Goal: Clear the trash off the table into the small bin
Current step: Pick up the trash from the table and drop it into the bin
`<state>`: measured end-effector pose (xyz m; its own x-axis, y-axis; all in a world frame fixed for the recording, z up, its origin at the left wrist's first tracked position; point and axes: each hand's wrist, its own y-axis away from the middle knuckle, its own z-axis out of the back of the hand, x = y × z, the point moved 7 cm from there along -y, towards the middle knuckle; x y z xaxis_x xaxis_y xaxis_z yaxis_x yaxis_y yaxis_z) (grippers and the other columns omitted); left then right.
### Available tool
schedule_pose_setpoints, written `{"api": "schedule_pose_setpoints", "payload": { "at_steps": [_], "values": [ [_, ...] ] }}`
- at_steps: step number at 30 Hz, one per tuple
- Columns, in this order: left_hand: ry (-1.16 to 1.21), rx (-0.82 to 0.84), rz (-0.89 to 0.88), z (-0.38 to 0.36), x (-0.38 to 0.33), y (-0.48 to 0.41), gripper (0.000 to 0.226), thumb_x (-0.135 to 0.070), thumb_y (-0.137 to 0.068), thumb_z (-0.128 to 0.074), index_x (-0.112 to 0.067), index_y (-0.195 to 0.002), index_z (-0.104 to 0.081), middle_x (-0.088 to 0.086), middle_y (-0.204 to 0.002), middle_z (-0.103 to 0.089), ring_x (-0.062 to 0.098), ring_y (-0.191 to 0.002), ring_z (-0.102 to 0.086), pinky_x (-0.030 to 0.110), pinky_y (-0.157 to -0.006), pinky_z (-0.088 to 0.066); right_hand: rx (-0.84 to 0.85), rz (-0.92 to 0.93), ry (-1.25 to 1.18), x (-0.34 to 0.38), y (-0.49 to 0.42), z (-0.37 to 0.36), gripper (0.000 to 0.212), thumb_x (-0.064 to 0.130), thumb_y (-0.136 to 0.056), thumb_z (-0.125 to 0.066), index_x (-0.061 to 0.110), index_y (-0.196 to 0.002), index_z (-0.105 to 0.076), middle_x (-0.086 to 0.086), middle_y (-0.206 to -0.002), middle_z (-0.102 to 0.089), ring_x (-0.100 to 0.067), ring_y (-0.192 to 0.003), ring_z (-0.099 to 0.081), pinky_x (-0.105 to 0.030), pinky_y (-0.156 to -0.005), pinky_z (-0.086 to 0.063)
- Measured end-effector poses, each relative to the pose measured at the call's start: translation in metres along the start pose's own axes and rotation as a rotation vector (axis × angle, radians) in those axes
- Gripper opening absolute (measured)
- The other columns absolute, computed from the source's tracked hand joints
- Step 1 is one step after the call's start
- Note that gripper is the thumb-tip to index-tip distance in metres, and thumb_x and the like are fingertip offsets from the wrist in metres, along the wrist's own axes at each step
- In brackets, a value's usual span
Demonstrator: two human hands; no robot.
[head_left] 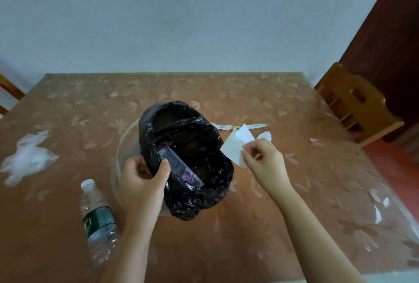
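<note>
A small clear bin (pixel 124 146) lined with a black plastic bag (pixel 199 194) stands mid-table. A purple and silver wrapper (pixel 181 169) lies inside it. My left hand (pixel 142 180) grips the bag's near-left edge. My right hand (pixel 264 158) pinches a white paper scrap (pixel 237 144) just right of the bag's rim. A paper strip (pixel 240 126) and a small white scrap (pixel 265 135) lie behind my right hand. A plastic water bottle (pixel 97 221) with a green label lies at the front left. A crumpled clear plastic bag (pixel 27 158) sits at the far left.
The table has a brown cloth with a leaf pattern (pixel 317 192). A wooden chair (pixel 356 106) stands off the table's right side, and another chair's edge (pixel 9 92) shows at the far left. A pale wall runs behind the table.
</note>
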<state>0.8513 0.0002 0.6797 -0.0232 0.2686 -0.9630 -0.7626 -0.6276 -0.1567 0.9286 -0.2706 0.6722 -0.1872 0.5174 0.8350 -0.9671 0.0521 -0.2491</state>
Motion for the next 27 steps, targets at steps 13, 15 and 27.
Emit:
{"api": "schedule_pose_setpoints", "payload": {
  "at_steps": [13, 15, 27],
  "values": [
    [-0.057, 0.036, -0.066, -0.027, -0.017, 0.012, 0.021, -0.020, -0.073, -0.072, -0.021, -0.071, -0.052, -0.005, -0.062, -0.055, -0.006, -0.054, -0.052, 0.008, -0.048, -0.039, 0.162, 0.054, -0.078, -0.008, -0.011, -0.028, 0.017, 0.002, -0.077, -0.062, 0.018, -0.083, -0.064, 0.004, -0.082, -0.060, 0.003, -0.077, -0.054, -0.004, -0.066, -0.041],
    [-0.113, 0.031, -0.092, -0.032, -0.020, 0.008, 0.020, -0.021, -0.073, -0.072, -0.017, -0.071, -0.052, -0.006, -0.061, -0.054, -0.005, -0.054, -0.051, 0.009, -0.048, -0.038, 0.108, -0.010, -0.062, -0.035, -0.020, -0.018, 0.019, 0.005, -0.078, -0.062, 0.023, -0.081, -0.063, 0.005, -0.082, -0.061, 0.003, -0.076, -0.055, -0.006, -0.063, -0.040],
    [-0.141, 0.069, -0.137, -0.087, -0.026, -0.020, 0.025, -0.040, -0.066, -0.065, -0.020, -0.075, -0.054, -0.003, -0.065, -0.056, 0.007, -0.056, -0.050, 0.017, -0.049, -0.040, 0.026, -0.306, 0.204, -0.199, -0.080, -0.019, 0.018, 0.017, -0.078, -0.059, 0.015, -0.095, -0.062, -0.002, -0.092, -0.053, -0.018, -0.081, -0.052, -0.030, -0.063, -0.035]
  ]
}}
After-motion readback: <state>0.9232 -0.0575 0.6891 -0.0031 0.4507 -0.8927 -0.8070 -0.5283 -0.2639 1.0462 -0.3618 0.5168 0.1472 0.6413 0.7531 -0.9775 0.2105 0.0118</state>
